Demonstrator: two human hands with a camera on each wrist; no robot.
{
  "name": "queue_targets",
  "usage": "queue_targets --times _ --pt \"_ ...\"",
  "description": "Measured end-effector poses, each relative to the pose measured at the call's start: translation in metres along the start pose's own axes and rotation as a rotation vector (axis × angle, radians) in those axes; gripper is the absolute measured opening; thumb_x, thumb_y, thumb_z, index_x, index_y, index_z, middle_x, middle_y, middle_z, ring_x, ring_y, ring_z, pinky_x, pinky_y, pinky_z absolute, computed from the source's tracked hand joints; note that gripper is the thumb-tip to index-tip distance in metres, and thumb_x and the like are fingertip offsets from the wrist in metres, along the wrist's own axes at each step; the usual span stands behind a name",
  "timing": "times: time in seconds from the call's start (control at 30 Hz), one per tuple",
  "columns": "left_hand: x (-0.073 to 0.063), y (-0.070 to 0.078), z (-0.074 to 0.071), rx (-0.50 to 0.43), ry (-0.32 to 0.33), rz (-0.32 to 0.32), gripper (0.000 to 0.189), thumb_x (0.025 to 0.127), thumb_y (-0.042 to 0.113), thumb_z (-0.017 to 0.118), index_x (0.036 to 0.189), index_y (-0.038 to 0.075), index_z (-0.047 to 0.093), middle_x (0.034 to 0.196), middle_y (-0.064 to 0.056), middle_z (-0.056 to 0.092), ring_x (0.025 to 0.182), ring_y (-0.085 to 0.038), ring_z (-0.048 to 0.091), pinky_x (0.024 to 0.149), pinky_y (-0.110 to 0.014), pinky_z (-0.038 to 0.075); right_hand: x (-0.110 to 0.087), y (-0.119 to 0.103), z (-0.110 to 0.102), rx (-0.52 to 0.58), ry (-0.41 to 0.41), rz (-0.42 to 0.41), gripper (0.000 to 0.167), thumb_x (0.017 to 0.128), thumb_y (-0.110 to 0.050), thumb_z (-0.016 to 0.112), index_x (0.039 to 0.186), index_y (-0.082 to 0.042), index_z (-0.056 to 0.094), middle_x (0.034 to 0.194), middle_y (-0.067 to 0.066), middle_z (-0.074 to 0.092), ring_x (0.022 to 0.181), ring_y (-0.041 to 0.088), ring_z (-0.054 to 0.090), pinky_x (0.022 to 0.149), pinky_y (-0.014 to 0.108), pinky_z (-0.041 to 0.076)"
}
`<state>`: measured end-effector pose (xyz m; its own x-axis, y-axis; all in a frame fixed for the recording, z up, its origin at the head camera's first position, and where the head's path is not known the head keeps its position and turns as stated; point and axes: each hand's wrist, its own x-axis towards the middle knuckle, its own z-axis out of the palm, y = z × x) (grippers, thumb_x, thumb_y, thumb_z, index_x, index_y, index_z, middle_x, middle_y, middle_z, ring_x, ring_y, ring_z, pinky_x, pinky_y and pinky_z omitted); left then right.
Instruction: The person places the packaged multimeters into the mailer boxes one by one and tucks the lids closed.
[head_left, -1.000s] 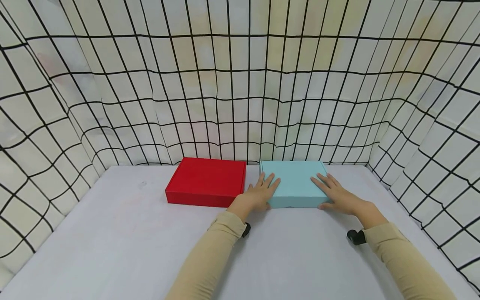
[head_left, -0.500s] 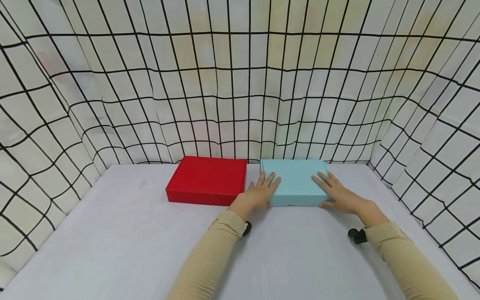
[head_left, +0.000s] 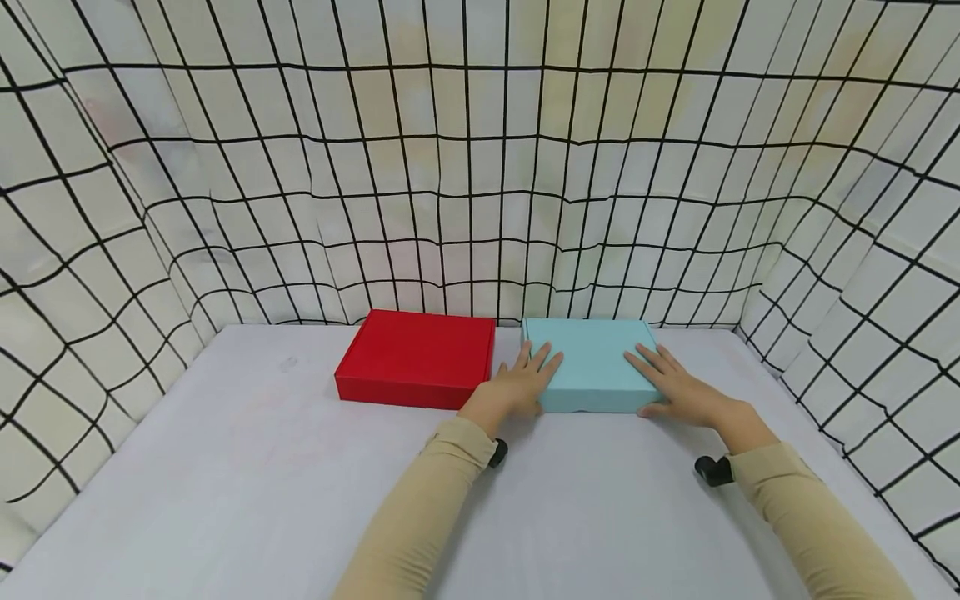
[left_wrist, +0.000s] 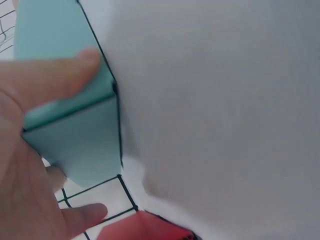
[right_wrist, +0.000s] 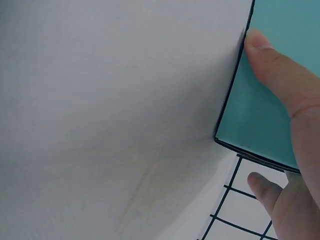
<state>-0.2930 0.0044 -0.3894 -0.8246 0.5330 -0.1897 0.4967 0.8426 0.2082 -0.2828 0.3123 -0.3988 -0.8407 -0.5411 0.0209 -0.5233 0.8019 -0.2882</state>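
A light blue cardboard box (head_left: 598,367) lies flat and closed at the back of the table. My left hand (head_left: 517,387) rests on its left front corner, fingers spread over the lid. In the left wrist view the left thumb (left_wrist: 60,75) lies against the front face, with other fingers beside the end face. At the right front corner, my right hand (head_left: 678,393) lies with straight fingers on the lid. Its thumb (right_wrist: 272,62) touches the front face in the right wrist view. To the left sits a closed red box (head_left: 420,354), close beside my left wrist.
A white-covered table (head_left: 247,483) carries both boxes. Black netting (head_left: 468,196) over pale cloth rises behind and along both sides. A narrow gap separates the two boxes. Black wrist-worn devices (head_left: 712,471) show under the sleeves.
The head view shifts slightly. Both hands stay in place on the light blue box, and neither box visibly moves on the table.
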Motion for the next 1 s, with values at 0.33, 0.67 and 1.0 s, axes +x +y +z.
queue_targets --times 0.33,0.67,1.0 --pt "0.004 -0.001 0.004 0.105 0.041 0.006 0.094 0.096 0.028 0.073 0.167 0.02 0.011 0.172 -0.004 0.003 0.157 -0.034 0.002 0.119 -0.061 0.022 0.001 0.003 -0.001 0.033 -0.013 0.027 0.098 0.09 -0.044 0.078 0.163 -0.007 0.023 0.168 0.023 0.01 0.15 0.056 0.001 0.111 0.076 0.019" --pt "-0.011 -0.008 -0.006 0.098 0.203 0.033 0.083 0.098 0.043 0.066 0.166 0.027 0.02 0.171 -0.005 0.017 0.155 -0.037 0.012 0.119 -0.062 0.02 -0.003 0.006 -0.001 0.064 0.038 0.098 0.078 0.103 -0.049 0.058 0.162 -0.009 0.028 0.168 0.021 0.015 0.152 0.051 0.005 0.113 0.074 0.013" --pt "-0.04 -0.043 -0.019 0.094 0.347 -0.053 0.083 0.097 0.047 0.066 0.165 0.024 0.025 0.169 -0.011 0.021 0.154 -0.04 0.015 0.118 -0.064 0.02 -0.004 0.007 -0.002 -0.026 0.155 0.079 0.07 0.105 -0.046 0.055 0.159 -0.006 0.034 0.165 0.024 0.024 0.151 0.05 0.015 0.114 0.071 0.019"
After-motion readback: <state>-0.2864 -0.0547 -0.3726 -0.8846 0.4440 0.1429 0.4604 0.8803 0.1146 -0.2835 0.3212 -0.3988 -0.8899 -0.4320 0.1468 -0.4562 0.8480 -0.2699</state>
